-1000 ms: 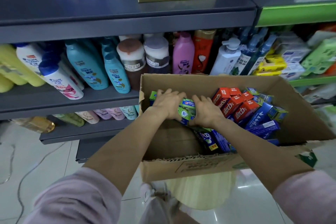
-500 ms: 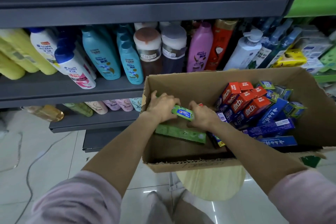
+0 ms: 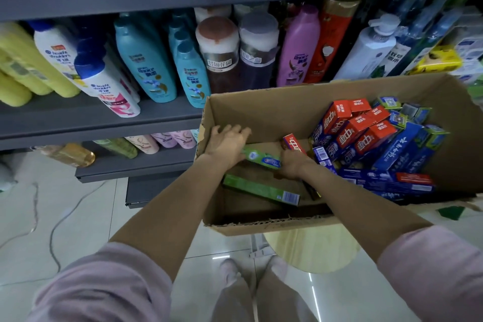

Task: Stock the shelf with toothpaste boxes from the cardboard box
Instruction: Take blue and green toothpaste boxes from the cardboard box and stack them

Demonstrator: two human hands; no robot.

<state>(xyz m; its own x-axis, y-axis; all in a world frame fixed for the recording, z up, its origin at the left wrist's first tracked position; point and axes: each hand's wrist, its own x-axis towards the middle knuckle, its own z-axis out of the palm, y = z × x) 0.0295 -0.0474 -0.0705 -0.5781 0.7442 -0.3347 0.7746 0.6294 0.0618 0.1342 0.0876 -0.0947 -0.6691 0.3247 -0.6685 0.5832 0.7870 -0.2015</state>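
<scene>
The grey shelf (image 3: 78, 123) fills the upper half of the frame, packed with shampoo bottles (image 3: 146, 68) standing and leaning in a row, teal, white, pink and orange among them. Right of centre sits the open cardboard box (image 3: 261, 112), its near wall torn along the top edge, perched on a round pale stool (image 3: 311, 251) that shows below it over the glossy tiled floor (image 3: 65, 230). Pink sleeves (image 3: 104, 285) come up from the bottom corners, and both bare forearms reach into the box.

Inside, the right half of the box is piled with toothpaste boxes (image 3: 376, 138), red-topped ones leaning in a rank with long blue ones lying under and beside them. The left half shows bare cardboard bottom.

Now the hands, meeting at the middle of the frame. The left hand (image 3: 226, 144) has its grip on the left end of a green toothpaste box (image 3: 261, 158), fingers spread over and curled round it, close to the box's left wall. The right hand (image 3: 294, 163) clasps the other end of that same carton, fingers tucked out of sight beneath. So the carton spans between the two hands, raised off the box floor.

Just below it a second green carton (image 3: 261, 189) lies flat on the bottom, barcode end to the right. A lone red carton (image 3: 294, 145) pokes up just above the right hand.
</scene>
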